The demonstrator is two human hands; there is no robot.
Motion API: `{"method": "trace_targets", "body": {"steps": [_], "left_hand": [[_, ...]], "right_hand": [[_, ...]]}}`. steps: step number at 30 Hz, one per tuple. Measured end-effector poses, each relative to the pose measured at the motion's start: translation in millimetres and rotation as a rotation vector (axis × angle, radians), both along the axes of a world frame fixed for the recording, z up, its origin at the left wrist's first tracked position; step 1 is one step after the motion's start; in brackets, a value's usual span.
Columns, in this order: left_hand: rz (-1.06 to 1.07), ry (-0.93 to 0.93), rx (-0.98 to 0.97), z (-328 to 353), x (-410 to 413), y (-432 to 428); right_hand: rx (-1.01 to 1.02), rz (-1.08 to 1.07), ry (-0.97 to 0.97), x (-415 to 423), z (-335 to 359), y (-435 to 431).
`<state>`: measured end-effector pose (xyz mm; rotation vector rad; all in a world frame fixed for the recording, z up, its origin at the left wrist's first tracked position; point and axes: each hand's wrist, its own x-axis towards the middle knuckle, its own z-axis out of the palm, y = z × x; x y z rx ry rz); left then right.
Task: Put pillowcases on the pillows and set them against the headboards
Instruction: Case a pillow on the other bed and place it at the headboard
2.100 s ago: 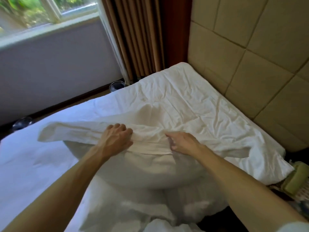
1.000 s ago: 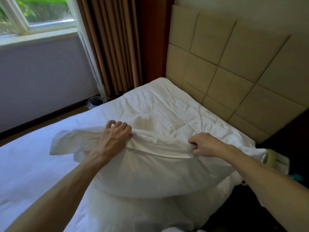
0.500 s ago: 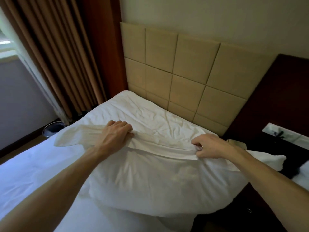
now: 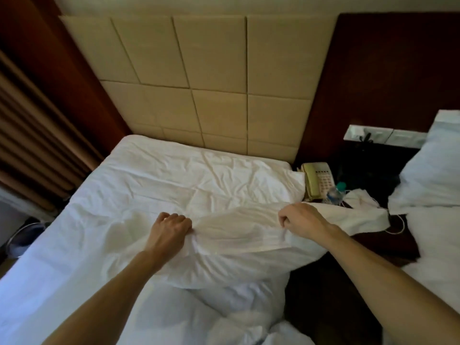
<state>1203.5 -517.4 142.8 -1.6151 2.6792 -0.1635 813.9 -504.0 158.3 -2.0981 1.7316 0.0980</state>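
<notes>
A white pillow in its pillowcase (image 4: 231, 257) hangs over the near side of the bed, held up by both hands. My left hand (image 4: 169, 231) grips the bunched top edge of the pillowcase on the left. My right hand (image 4: 300, 220) grips the same edge further right, fingers curled round the cloth. The loose end of the case trails to the right over the nightstand. The beige padded headboard (image 4: 199, 78) rises behind the white bed (image 4: 174, 175). Another cased pillow (image 4: 433, 168) leans at the right edge on the second bed.
A dark nightstand (image 4: 361, 240) between the beds carries a cream telephone (image 4: 317, 179), a water bottle (image 4: 334, 194) and a white cable. Brown curtains (image 4: 32, 135) hang at the left, with a bin on the floor below. Crumpled white bedding lies at the bottom centre.
My view has swung right from the window to face the headboard. Both hands kept their grip and carried the pillow along; the nightstand and second bed have come into sight.
</notes>
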Motion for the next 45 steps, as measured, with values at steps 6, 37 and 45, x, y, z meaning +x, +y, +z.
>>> {"method": "trace_targets", "body": {"steps": [6, 37, 45], "left_hand": [[0.03, 0.01, -0.029, -24.2, -19.8, 9.6], [0.356, 0.193, 0.235, -20.3, -38.2, -64.8], [0.358, 0.054, 0.17, -35.5, -49.0, -45.2]], "right_hand": [[0.18, 0.059, 0.06, -51.6, -53.9, 29.2], [-0.08, 0.231, 0.182, -33.2, -76.5, -123.5], [-0.103, 0.272, 0.184, -30.4, -54.1, -104.1]]}}
